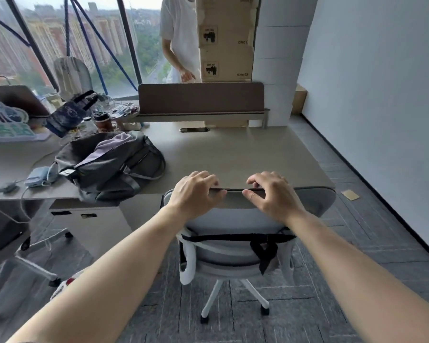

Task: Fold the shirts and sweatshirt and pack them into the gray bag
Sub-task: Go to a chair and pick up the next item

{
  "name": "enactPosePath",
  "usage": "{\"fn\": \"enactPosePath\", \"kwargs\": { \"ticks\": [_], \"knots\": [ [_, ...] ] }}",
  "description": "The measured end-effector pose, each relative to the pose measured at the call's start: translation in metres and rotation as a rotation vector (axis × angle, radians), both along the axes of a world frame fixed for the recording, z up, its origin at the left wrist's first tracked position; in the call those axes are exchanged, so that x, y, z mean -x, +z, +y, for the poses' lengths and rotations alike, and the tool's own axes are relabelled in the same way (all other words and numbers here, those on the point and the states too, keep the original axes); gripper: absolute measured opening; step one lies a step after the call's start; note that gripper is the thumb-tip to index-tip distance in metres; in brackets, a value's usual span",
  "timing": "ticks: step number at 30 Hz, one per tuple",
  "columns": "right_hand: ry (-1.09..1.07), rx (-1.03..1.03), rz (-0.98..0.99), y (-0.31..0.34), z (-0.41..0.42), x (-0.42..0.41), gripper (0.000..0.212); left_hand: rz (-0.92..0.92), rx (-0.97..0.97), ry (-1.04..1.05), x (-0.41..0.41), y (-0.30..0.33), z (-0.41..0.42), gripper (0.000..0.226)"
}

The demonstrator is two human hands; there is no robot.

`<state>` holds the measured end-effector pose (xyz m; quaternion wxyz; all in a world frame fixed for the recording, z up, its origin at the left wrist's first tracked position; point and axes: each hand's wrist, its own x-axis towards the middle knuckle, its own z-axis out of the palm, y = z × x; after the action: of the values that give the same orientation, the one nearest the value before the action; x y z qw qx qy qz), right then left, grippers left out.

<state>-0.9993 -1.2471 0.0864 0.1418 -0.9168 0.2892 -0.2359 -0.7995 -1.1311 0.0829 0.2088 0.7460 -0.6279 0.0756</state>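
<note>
The gray bag [109, 167] lies open on the left part of the desk [233, 152], and a lavender garment [114, 144] shows in its mouth. No other shirts or sweatshirt are in view. Both my hands are at the top edge of a gray office chair's backrest [315, 201], which stands pushed up to the desk's front edge. My left hand [196, 191] curls over that edge with the thumb underneath. My right hand [270, 191] pinches the same edge a little to the right, fingers bent.
A person in white [178, 33] stands behind the desk divider [201, 97], beside stacked cardboard boxes [226, 38]. A light blue pouch [39, 177], cables and a dark patterned bag [70, 112] clutter the left desk. Another chair's base [35, 266] sits at the left.
</note>
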Motion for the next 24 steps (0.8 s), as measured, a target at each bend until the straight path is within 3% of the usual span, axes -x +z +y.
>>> {"fn": "enactPosePath", "kwargs": {
  "ticks": [4, 12, 17, 24],
  "knots": [
    [0.184, 0.039, -0.052, 0.009, 0.033, -0.045, 0.027, 0.014, 0.028, 0.120, -0.010, 0.011, 0.038, 0.026],
    [0.455, 0.098, 0.015, 0.005, 0.097, -0.157, 0.026, 0.058, -0.049, 0.452, -0.090, 0.002, 0.142, 0.026],
    [0.535, 0.088, 0.129, -0.007, 0.135, -0.250, 0.030, 0.154, -0.073, 0.617, -0.167, -0.007, 0.196, 0.023],
    [0.536, 0.057, 0.211, -0.015, 0.184, -0.379, 0.032, 0.222, -0.107, 0.691, -0.287, -0.014, 0.250, 0.024]
  ]
}}
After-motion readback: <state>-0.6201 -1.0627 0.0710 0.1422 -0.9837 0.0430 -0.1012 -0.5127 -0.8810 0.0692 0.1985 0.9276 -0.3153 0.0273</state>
